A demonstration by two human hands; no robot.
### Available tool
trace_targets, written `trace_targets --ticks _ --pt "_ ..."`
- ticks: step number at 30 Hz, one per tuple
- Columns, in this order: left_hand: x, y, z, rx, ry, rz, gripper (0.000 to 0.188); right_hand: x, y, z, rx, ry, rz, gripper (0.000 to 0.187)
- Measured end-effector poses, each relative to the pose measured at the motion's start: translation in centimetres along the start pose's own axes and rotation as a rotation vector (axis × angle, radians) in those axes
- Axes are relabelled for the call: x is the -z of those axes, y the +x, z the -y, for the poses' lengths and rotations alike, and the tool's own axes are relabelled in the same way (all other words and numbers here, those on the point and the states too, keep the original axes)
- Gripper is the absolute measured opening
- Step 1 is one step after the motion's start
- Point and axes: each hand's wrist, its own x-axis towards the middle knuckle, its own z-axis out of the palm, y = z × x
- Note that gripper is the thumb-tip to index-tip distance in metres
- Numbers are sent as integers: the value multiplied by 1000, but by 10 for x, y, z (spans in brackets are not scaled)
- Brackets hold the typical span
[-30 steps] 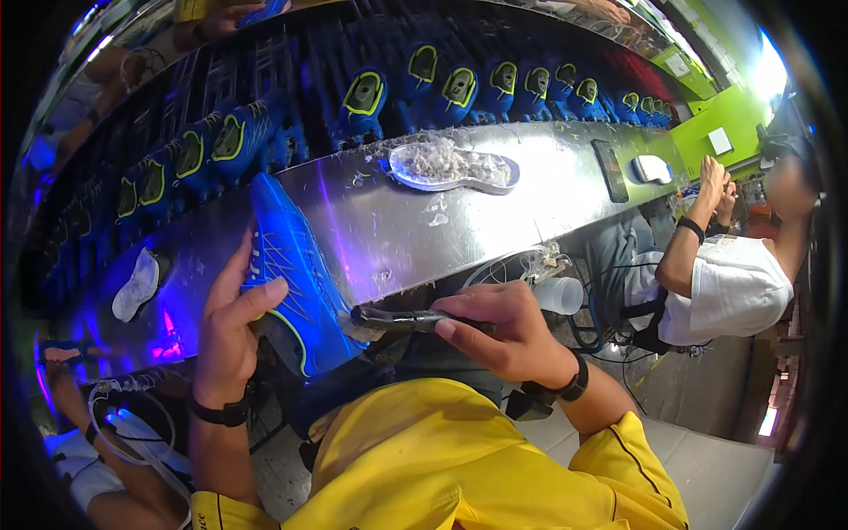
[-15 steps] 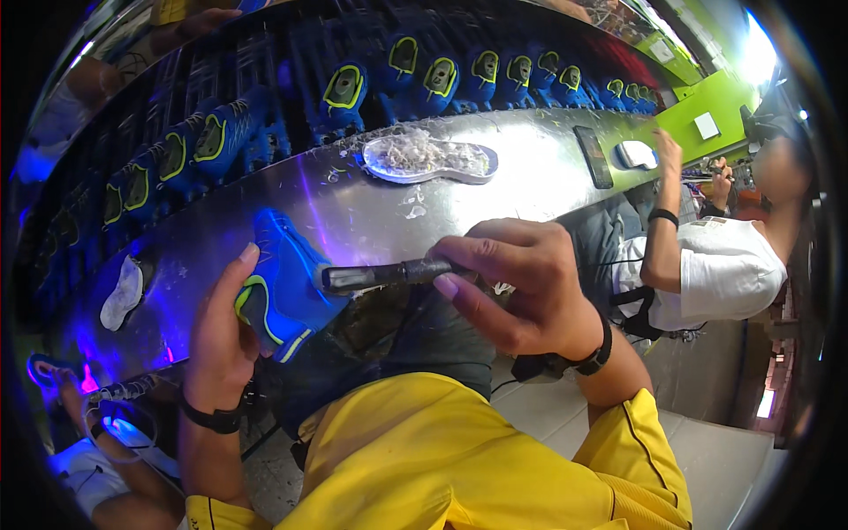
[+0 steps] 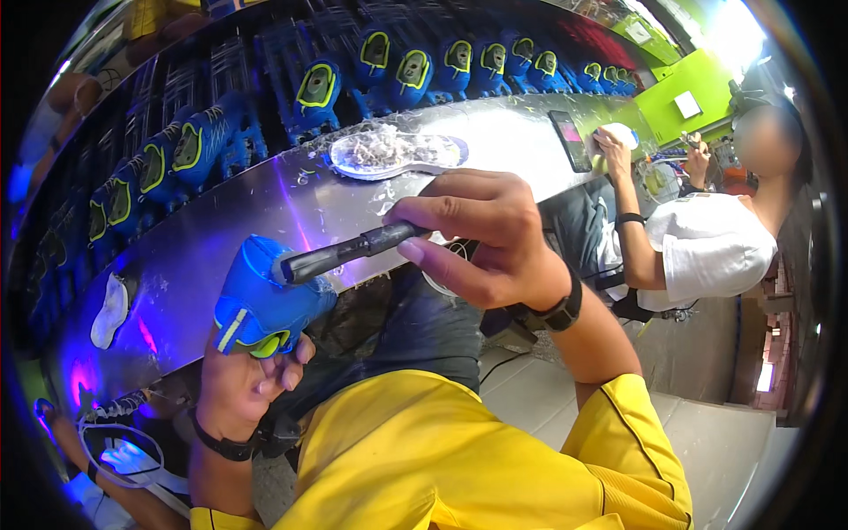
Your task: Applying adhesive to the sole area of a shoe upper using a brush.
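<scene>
My left hand [image 3: 231, 389] grips a blue shoe upper [image 3: 265, 296] with yellow-green trim at its collar, from below and at the heel end. The shoe is tilted, with its heel strip toward me. Between the thumb and fingers of my right hand [image 3: 490, 234] is a dark-handled brush [image 3: 353, 252]. Its wide end rests against the side of the shoe, and the bristles are hard to make out. Beyond my right hand, a pale shoe sole [image 3: 397, 157] heaped with whitish shreds lies on the metal bench [image 3: 221, 212].
Several blue shoes [image 3: 318, 88] stand in rows on a dark rack [image 3: 265, 53] behind the bench. A small white sole-shaped piece [image 3: 109, 311] lies at the left and a phone [image 3: 570, 141] at the right. A co-worker in white [image 3: 715, 238] is close on the right.
My left hand has rolled the shoe so its collar faces down toward me. The brush has shifted left and slightly down with it. The co-worker's hand now grips the white object.
</scene>
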Motion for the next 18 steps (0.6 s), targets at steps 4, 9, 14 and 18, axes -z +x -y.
trace_targets --ticks 4,9,14,18 --pt "-4 3 7 78 -113 27 53 -3 -8 -8 -5 40 -26 31" --pt "-19 4 11 141 -218 55 54 -7 -23 -13 -59 82 -52 30" --pt "-14 14 17 170 -241 105 54 -16 -43 -20 -172 137 -93 25" --pt "-20 9 20 134 -259 100 54 -22 -59 -21 -207 107 -55 27"
